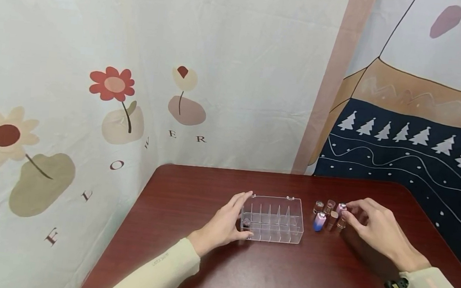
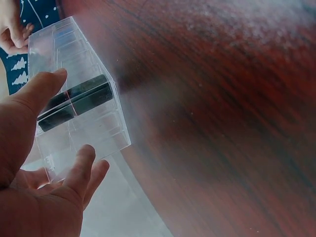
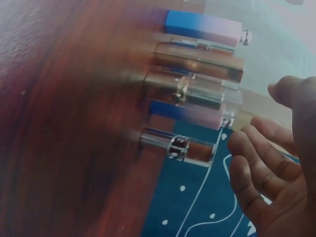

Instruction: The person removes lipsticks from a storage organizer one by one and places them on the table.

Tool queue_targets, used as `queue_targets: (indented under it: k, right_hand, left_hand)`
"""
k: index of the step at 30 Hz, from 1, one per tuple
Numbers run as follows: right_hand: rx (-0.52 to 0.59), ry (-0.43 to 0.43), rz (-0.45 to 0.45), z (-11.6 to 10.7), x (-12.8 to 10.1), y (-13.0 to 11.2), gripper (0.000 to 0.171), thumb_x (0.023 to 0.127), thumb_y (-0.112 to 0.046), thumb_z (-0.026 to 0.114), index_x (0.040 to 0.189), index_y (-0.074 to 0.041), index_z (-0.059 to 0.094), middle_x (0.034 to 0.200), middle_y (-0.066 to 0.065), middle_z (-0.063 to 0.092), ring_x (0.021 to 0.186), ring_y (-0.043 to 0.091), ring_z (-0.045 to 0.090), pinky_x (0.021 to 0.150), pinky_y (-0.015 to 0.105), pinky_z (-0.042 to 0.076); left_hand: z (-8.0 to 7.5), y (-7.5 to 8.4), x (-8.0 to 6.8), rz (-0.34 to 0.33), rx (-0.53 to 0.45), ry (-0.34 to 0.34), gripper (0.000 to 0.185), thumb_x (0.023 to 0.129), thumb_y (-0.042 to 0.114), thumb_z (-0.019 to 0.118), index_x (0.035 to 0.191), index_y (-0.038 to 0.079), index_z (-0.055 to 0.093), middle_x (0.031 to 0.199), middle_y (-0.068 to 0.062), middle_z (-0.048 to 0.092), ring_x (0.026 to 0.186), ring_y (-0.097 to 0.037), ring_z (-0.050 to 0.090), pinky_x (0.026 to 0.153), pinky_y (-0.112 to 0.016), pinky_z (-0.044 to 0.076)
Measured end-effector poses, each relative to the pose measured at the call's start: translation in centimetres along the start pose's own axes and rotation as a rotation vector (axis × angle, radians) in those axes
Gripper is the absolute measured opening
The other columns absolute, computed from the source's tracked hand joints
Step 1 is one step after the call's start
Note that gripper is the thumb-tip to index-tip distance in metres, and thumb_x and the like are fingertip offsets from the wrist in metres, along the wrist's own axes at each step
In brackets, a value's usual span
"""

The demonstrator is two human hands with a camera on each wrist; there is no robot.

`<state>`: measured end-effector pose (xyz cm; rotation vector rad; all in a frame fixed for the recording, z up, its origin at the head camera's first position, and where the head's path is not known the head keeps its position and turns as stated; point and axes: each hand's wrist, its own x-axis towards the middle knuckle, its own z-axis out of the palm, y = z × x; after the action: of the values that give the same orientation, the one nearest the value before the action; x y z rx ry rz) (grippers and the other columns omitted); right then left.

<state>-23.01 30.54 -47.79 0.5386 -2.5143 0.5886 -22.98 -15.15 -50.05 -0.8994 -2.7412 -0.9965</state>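
Observation:
A clear plastic box (image 1: 272,227) with a grid of compartments stands on the table. My left hand (image 1: 228,219) holds its left end, thumb by the front corner and fingers toward the back. Inside that end is a dark lipstick tube (image 2: 81,101), seen through the wall. Right of the box, several lipsticks stand upright in a cluster: a blue-and-pink lipstick (image 1: 319,222), a bronze lipstick (image 3: 200,61), a lipstick with a clear section (image 3: 177,147) and others. My right hand (image 1: 379,228) hovers at the cluster's right side, fingers loosely bent, with nothing held.
The dark red wooden table (image 1: 276,276) carries the box and the lipsticks. Behind it hangs a pale curtain (image 1: 241,71) with printed flowers. A dark blue printed cloth (image 1: 398,154) hangs at the right.

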Motion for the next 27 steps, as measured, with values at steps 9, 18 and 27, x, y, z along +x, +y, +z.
queue_targets:
  k: [9,18,27]
  right_hand:
    - [0.005,0.068,-0.062,0.0,0.8,-1.4,0.034,0.086,-0.016,0.102,0.116,-0.014,0.085,0.104,0.0,0.078,0.081,0.006,0.06,0.067,0.01,0.045]
    - [0.04,0.057,-0.087,0.3,1.6,-3.0,0.034,0.087,-0.013,0.102,0.116,-0.015,0.085,0.102,0.0,0.076,0.077,0.009,0.062,0.062,0.008,0.046]
    - [0.078,0.037,-0.128,1.0,2.6,-5.4,0.032,0.09,-0.012,0.1,0.118,-0.015,0.084,0.1,-0.003,0.074,0.078,0.009,0.067,0.066,0.013,0.057]
  left_hand:
    - [0.0,0.0,0.0,0.0,0.002,0.003,0.12,0.089,0.015,0.105,0.182,0.006,0.03,0.179,-0.021,0.044,0.119,-0.036,0.087,0.109,-0.04,0.073]
    - [-0.1,0.1,-0.1,-0.012,0.01,-0.001,0.12,0.089,0.015,0.105,0.182,0.007,0.03,0.18,-0.019,0.044,0.116,-0.034,0.088,0.113,-0.043,0.072]
    - [-0.1,0.2,-0.1,-0.012,0.006,0.0,0.12,0.089,0.015,0.104,0.182,0.008,0.03,0.18,-0.019,0.044,0.114,-0.034,0.088,0.112,-0.042,0.072]
